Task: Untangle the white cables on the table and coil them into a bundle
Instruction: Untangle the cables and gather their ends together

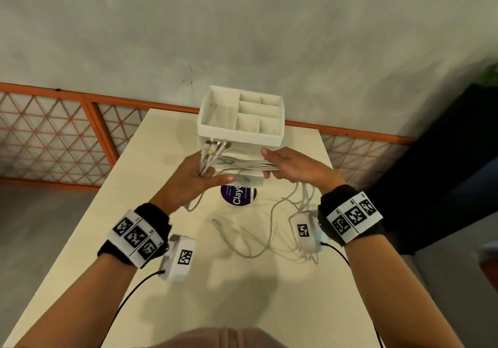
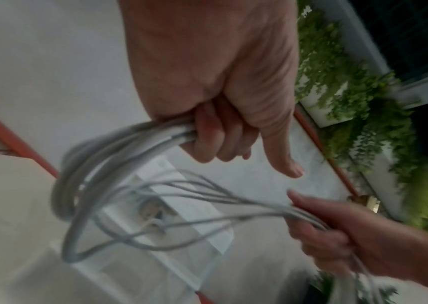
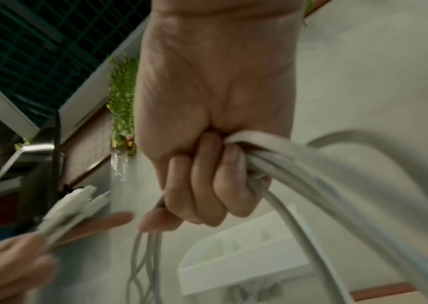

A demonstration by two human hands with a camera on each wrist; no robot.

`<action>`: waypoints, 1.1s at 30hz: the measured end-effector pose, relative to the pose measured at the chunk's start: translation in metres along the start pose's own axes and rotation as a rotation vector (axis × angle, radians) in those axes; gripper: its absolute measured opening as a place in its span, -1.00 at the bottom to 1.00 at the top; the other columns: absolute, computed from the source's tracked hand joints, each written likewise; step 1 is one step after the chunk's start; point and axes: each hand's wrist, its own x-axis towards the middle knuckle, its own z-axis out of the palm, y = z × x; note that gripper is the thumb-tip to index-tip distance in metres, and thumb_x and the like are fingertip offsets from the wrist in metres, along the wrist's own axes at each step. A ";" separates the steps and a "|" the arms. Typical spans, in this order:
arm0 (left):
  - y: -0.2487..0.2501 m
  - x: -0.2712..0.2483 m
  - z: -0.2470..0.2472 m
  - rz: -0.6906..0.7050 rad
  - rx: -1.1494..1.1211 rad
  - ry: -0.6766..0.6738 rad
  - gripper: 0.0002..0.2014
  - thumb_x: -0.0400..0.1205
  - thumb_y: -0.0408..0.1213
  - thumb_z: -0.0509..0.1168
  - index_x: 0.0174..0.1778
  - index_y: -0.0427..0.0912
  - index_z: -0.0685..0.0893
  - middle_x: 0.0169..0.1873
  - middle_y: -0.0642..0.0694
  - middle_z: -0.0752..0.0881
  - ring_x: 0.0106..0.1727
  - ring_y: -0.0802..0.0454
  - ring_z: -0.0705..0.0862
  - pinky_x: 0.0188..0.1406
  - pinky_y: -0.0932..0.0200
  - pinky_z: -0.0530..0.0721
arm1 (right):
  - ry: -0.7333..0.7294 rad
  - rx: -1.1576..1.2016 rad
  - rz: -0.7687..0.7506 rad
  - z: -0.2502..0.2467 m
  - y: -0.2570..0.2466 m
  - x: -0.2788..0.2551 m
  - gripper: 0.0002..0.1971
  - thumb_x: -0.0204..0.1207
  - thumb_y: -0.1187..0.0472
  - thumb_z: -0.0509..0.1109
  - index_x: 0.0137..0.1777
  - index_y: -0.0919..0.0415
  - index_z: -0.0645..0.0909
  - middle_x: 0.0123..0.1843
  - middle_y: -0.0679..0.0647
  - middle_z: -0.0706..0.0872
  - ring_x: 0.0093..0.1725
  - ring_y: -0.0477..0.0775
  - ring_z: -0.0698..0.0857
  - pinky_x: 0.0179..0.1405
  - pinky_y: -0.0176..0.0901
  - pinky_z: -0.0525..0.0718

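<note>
Several white cables (image 1: 242, 163) are stretched level between my two hands above the cream table (image 1: 167, 307). My left hand (image 1: 204, 176) grips one end of the bunch, and the metal connectors (image 1: 215, 145) stick up past its fingers. My right hand (image 1: 272, 167) is closed round the strands a short way to the right. From the right hand the rest of the cables (image 1: 269, 230) hang down and lie in loose loops on the table. In the left wrist view the fingers (image 2: 212, 139) wrap a thick looped bunch (image 2: 119, 148). In the right wrist view the fingers (image 3: 207, 189) clamp the strands (image 3: 298, 181).
A white compartment organizer (image 1: 237, 135) stands just behind the hands at the table's far edge. A round purple sticker (image 1: 238, 198) lies under the hands. An orange mesh railing (image 1: 91, 121) runs behind the table, and a dark block (image 1: 444, 164) stands to the right.
</note>
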 end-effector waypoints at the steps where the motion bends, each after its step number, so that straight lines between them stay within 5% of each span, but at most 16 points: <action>1: 0.003 0.004 0.008 0.003 -0.003 -0.053 -0.56 0.54 -0.57 0.34 0.33 -0.24 0.50 -0.13 0.22 0.40 -0.54 0.46 0.55 -0.29 0.63 0.45 | -0.025 0.085 -0.024 0.003 -0.008 0.001 -0.42 0.71 -0.13 -0.05 -0.28 0.19 0.63 -0.63 -0.16 0.42 -0.62 -0.21 0.35 -0.55 -0.36 0.25; 2: 0.006 0.007 0.014 0.009 0.020 -0.090 -0.66 0.57 -0.55 0.31 0.26 -0.28 0.54 -0.18 -0.06 0.68 -0.39 0.49 0.63 -0.23 0.63 0.49 | -0.042 0.168 -0.051 0.004 -0.015 0.002 -0.42 0.72 -0.11 -0.05 -0.27 0.23 0.63 -0.65 -0.14 0.39 -0.64 -0.18 0.30 -0.57 -0.32 0.22; 3: 0.001 0.011 0.018 0.008 0.052 -0.090 -0.76 0.62 -0.47 0.29 0.18 -0.20 0.59 -0.20 0.07 0.80 -0.25 0.47 0.67 -0.15 0.58 0.52 | -0.057 0.234 -0.076 0.004 -0.021 0.003 -0.41 0.72 -0.10 -0.04 -0.24 0.28 0.65 -0.64 -0.12 0.34 -0.63 -0.12 0.25 -0.57 -0.28 0.19; 6: -0.013 0.020 0.019 0.016 0.201 -0.022 -0.82 0.70 -0.25 0.18 0.03 0.18 0.57 -0.26 0.39 0.70 -0.16 0.50 0.62 -0.11 0.52 0.47 | -0.070 0.318 -0.126 -0.002 -0.019 0.003 -0.37 0.69 -0.16 -0.02 -0.16 0.32 0.71 -0.62 -0.04 0.29 -0.60 -0.03 0.22 -0.53 -0.20 0.24; 10: 0.004 0.026 0.018 0.119 0.260 0.191 -0.77 0.71 -0.21 0.14 0.24 -0.10 0.58 -0.41 0.24 0.53 -0.46 0.50 0.53 -0.42 0.59 0.41 | -0.005 0.344 -0.115 0.004 0.023 -0.001 -0.70 0.53 0.02 0.41 -0.32 0.21 0.61 -0.61 -0.02 0.44 -0.61 -0.04 0.41 -0.41 -0.20 0.48; 12: 0.014 0.031 0.011 0.142 0.183 0.326 -0.73 0.72 -0.18 0.12 0.25 -0.21 0.57 -0.52 0.10 0.41 -0.61 0.29 0.41 -0.62 0.51 0.34 | -0.009 0.316 -0.035 0.015 0.051 0.001 -0.69 0.45 0.09 0.51 -0.42 0.16 0.53 -0.58 0.02 0.48 -0.58 -0.06 0.44 -0.40 -0.22 0.48; 14: 0.016 0.038 0.000 0.185 0.121 0.443 -0.66 0.73 -0.16 0.11 0.20 -0.38 0.53 -0.54 -0.14 0.37 -0.60 0.01 0.36 -0.68 0.21 0.39 | 0.022 0.264 0.062 0.023 0.076 0.001 -0.65 0.44 0.04 0.52 -0.48 0.13 0.52 -0.58 -0.01 0.51 -0.56 -0.06 0.45 -0.40 -0.22 0.44; 17: 0.017 0.042 -0.017 0.238 0.063 0.589 -0.53 0.71 -0.05 0.10 0.04 -0.52 0.47 -0.38 -0.65 0.40 -0.41 -0.61 0.41 -0.52 -0.29 0.48 | 0.087 0.205 0.172 0.026 0.107 0.000 -0.64 0.41 -0.05 0.53 -0.44 0.17 0.57 -0.50 -0.02 0.60 -0.52 -0.10 0.53 -0.36 -0.28 0.50; 20: 0.012 0.042 -0.025 0.200 0.063 0.667 -0.40 0.68 0.05 0.09 0.00 -0.59 0.41 -0.23 -0.79 0.44 -0.19 -0.84 0.42 -0.33 -0.62 0.46 | 0.163 0.099 0.235 0.019 0.127 -0.002 -0.61 0.40 -0.09 0.52 -0.44 0.19 0.59 -0.49 0.04 0.62 -0.52 -0.10 0.56 -0.39 -0.35 0.51; 22: 0.007 0.041 -0.029 0.163 0.070 0.693 -0.45 0.68 0.05 0.10 0.07 -0.53 0.41 -0.36 -0.62 0.41 -0.37 -0.62 0.40 -0.35 -0.49 0.49 | 0.276 0.087 0.251 0.010 0.136 -0.003 -0.60 0.43 -0.06 0.50 -0.51 0.15 0.52 -0.55 0.01 0.53 -0.53 -0.08 0.49 -0.46 -0.35 0.43; 24: 0.001 0.040 -0.030 0.139 0.114 0.691 -0.54 0.72 -0.04 0.09 0.12 -0.50 0.46 -0.45 -0.39 0.40 -0.43 -0.18 0.38 -0.35 -0.13 0.45 | 0.403 0.088 0.226 0.003 0.140 -0.001 -0.59 0.46 -0.04 0.47 -0.52 0.11 0.48 -0.55 -0.01 0.49 -0.50 -0.06 0.46 -0.42 -0.25 0.38; 27: -0.009 0.037 -0.027 0.073 0.219 0.584 -0.59 0.73 -0.12 0.10 0.07 -0.50 0.50 -0.48 -0.28 0.49 -0.41 -0.15 0.44 -0.46 0.04 0.41 | 0.442 0.021 0.228 0.000 0.143 0.005 -0.59 0.45 -0.05 0.48 -0.49 0.13 0.45 -0.49 0.01 0.52 -0.44 -0.04 0.50 -0.39 -0.22 0.38; 30: -0.012 0.032 -0.022 -0.068 0.326 0.335 -0.75 0.68 -0.09 0.20 -0.03 -0.24 0.56 -0.47 0.05 0.48 -0.47 0.07 0.39 -0.52 0.19 0.36 | 0.126 -0.224 0.401 0.003 0.149 0.007 -0.61 0.39 -0.07 0.53 -0.35 0.23 0.54 -0.37 0.06 0.58 -0.32 0.07 0.56 -0.37 -0.17 0.42; 33: -0.013 0.024 -0.016 -0.238 0.185 0.043 -0.76 0.60 -0.10 0.34 0.14 -0.02 0.54 -0.50 0.17 0.51 -0.56 0.18 0.31 -0.57 0.28 0.37 | -0.283 -0.500 0.599 0.009 0.145 0.007 -0.57 0.21 -0.17 0.61 -0.32 0.16 0.55 -0.28 0.02 0.65 -0.27 0.06 0.60 -0.24 -0.14 0.52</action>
